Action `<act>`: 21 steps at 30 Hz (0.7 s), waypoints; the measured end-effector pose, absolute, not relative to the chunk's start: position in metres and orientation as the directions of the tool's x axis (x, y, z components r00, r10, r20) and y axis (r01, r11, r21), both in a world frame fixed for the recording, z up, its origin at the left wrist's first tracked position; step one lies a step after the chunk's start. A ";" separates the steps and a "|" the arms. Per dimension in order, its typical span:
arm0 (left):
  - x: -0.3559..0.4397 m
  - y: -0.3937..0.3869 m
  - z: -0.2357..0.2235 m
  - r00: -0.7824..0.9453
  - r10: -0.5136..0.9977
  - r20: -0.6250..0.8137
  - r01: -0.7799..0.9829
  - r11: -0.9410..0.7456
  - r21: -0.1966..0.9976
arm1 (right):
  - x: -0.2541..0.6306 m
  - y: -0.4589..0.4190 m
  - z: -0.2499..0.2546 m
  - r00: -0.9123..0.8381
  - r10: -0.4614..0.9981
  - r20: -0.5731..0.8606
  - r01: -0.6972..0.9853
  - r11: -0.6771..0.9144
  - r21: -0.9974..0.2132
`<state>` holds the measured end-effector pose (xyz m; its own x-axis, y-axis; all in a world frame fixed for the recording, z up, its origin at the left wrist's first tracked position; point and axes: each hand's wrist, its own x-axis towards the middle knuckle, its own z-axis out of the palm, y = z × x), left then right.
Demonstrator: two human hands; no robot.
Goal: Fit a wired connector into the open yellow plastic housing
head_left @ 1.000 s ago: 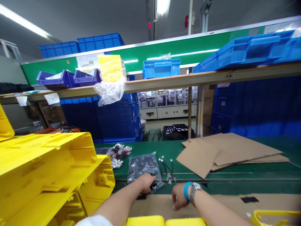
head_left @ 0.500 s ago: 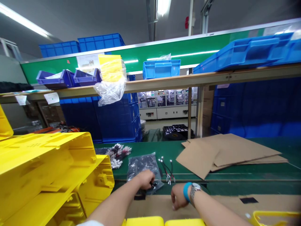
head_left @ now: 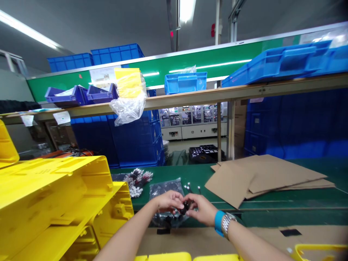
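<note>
Both hands meet over the front of the green bench. My left hand (head_left: 170, 201) and my right hand (head_left: 199, 209) pinch small black parts (head_left: 185, 207) between their fingertips; the exact kind is too small to make out. Under and behind the left hand lies a clear plastic bag (head_left: 165, 185) with dark contents. A few short wires with white connectors (head_left: 188, 187) lie just behind the right hand, partly hidden by it. A bundle of wires with white plugs (head_left: 137, 180) rests left of the bag.
Yellow plastic housings (head_left: 62, 195) are stacked at the left, with more yellow pieces (head_left: 165, 257) along the bottom edge. Flat cardboard sheets (head_left: 282, 174) lie on the green bench (head_left: 272, 206) at right. Blue bins (head_left: 186, 83) stand on the shelf (head_left: 195, 96) above.
My left hand has lifted from the bag with black parts. My right hand has moved up and left to meet it, closing its fingers on the parts.
</note>
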<state>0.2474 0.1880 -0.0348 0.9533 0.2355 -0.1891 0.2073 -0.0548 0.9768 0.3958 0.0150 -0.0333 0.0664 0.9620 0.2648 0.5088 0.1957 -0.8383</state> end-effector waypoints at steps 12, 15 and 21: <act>0.243 0.197 -0.038 0.981 0.039 -0.192 0.184 0.155 0.971 | 0.407 0.018 -0.038 0.038 0.985 0.168 0.213 0.156 -0.964; 0.242 0.200 -0.039 0.981 0.008 -0.196 0.192 0.174 0.966 | 0.408 0.016 -0.036 0.032 0.985 0.168 0.180 0.159 -0.971; 0.239 0.208 -0.041 0.974 0.027 -0.225 0.216 0.185 0.959 | 0.408 0.017 -0.035 0.021 0.992 0.128 0.167 0.123 -0.978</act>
